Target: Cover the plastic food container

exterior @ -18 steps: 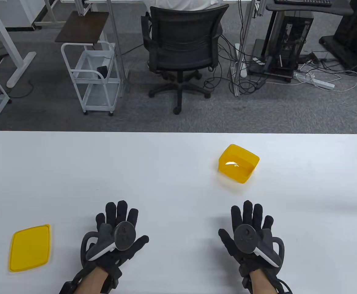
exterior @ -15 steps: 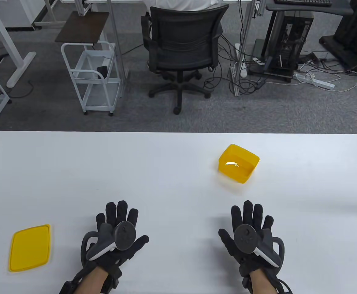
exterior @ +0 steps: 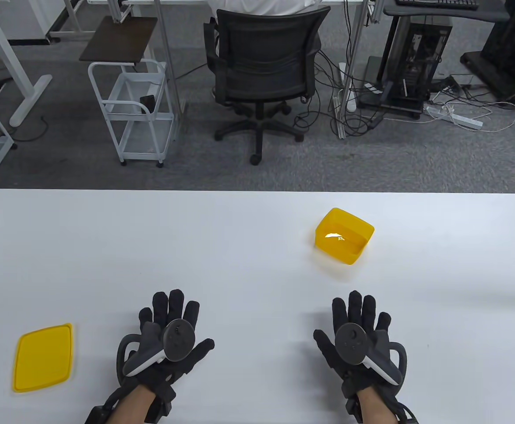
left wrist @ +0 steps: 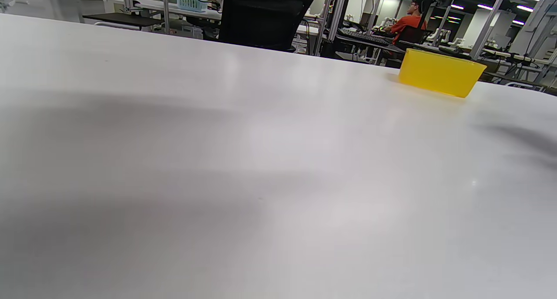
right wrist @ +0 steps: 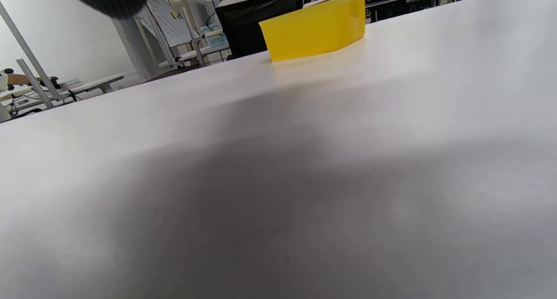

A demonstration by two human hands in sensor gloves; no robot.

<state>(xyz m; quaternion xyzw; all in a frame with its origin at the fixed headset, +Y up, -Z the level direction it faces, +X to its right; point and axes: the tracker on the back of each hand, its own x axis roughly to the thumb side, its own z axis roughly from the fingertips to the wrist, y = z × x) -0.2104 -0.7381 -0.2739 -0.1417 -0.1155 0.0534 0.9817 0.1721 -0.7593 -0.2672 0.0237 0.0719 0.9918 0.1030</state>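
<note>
The yellow container [exterior: 344, 236] sits open on the white table [exterior: 222, 247], long axis running from far-left to near-right. Its flat lid [exterior: 43, 357] lies near the front-left corner, lengthwise toward the far edge. The left hand [exterior: 169, 340] and right hand [exterior: 356, 338] are palm-down with fingers spread, seemingly resting on the table, holding nothing.

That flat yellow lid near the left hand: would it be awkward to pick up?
Probably a little: the yellow lid lies flat on the table, leaving little edge to grip. It looks thin and plastic, so likely light, and it may slide when nudged.
</note>
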